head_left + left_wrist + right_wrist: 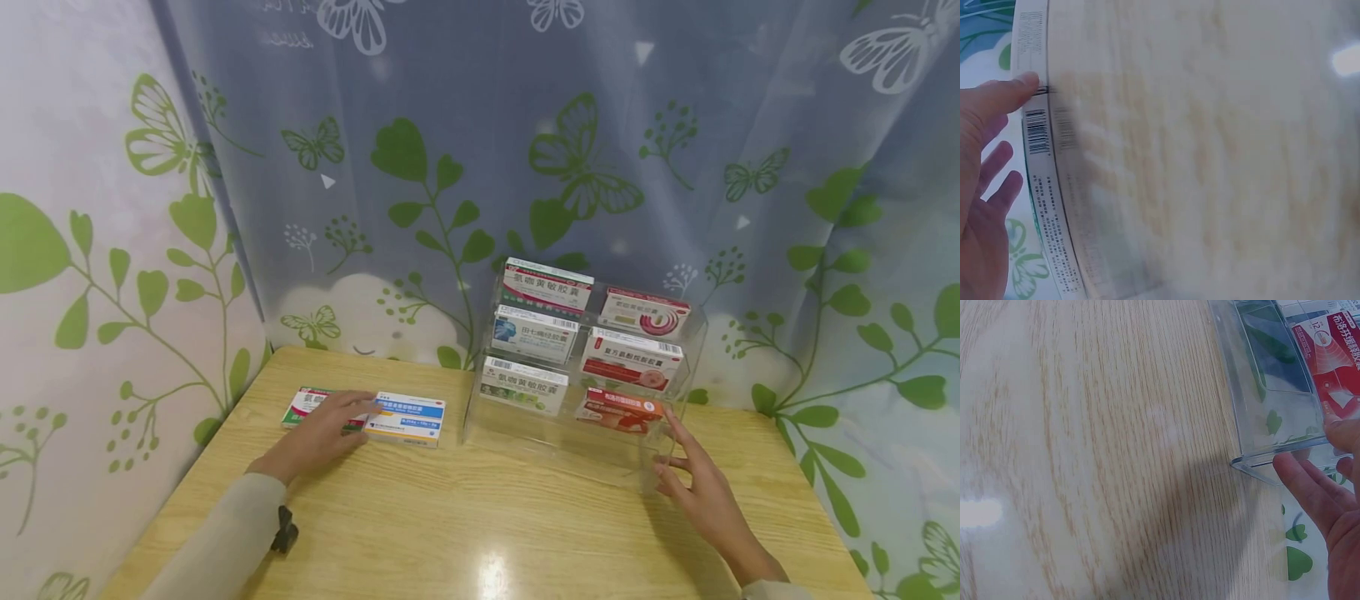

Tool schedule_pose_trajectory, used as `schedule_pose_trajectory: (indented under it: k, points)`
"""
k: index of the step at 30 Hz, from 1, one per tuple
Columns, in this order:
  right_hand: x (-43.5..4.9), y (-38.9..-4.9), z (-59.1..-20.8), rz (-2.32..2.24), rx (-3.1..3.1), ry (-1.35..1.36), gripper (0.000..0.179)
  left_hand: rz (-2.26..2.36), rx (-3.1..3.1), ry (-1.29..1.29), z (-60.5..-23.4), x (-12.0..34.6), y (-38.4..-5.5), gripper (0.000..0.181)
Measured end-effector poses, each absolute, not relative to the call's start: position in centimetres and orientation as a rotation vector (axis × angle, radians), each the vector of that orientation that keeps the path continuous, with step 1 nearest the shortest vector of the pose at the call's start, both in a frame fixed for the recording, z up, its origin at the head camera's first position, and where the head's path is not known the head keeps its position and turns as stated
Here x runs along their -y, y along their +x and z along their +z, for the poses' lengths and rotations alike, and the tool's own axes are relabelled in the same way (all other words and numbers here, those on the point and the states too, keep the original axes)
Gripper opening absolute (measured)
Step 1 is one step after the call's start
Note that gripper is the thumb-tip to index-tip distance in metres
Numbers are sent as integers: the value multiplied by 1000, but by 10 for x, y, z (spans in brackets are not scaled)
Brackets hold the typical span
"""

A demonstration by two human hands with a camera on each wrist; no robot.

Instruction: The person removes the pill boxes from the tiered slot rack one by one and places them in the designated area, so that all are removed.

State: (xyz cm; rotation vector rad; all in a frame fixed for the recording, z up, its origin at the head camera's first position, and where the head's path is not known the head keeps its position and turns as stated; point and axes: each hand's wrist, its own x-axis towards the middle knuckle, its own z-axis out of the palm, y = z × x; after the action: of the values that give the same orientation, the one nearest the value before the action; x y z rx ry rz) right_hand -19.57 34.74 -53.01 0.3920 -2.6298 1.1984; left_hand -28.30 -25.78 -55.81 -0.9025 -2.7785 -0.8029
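My left hand (326, 429) rests over two medicine boxes lying side by side on the table. One is a green, white and red box (306, 406), partly hidden under the hand; the other is a blue and white box (408, 419). In the left wrist view the thumb touches the boxes' white side (1038, 131) near the seam between them. My right hand (701, 492) is at the right end of a clear display stand (555, 446). Its index finger reaches to the end of a red medicine box (618, 410) in the bottom row, while the thumb is beside the stand's corner.
The tiered stand holds more medicine boxes: a green and red one (546, 287) at top left, a white and red one (632, 361) in the middle, and several others. A patterned curtain (450, 125) hangs behind the wooden table (420, 525).
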Motion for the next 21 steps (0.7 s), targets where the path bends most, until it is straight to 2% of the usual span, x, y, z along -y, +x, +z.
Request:
schedule_pose_trajectory:
  k: [10,21]
  points:
    - [-348,-196,-531,1188,2622,401,92,-823,2718,-923,-546,246,-288,47]
    - [-348,-196,-532,1189,2624,395,92,-963,2660,-950,-505,206,-291,43]
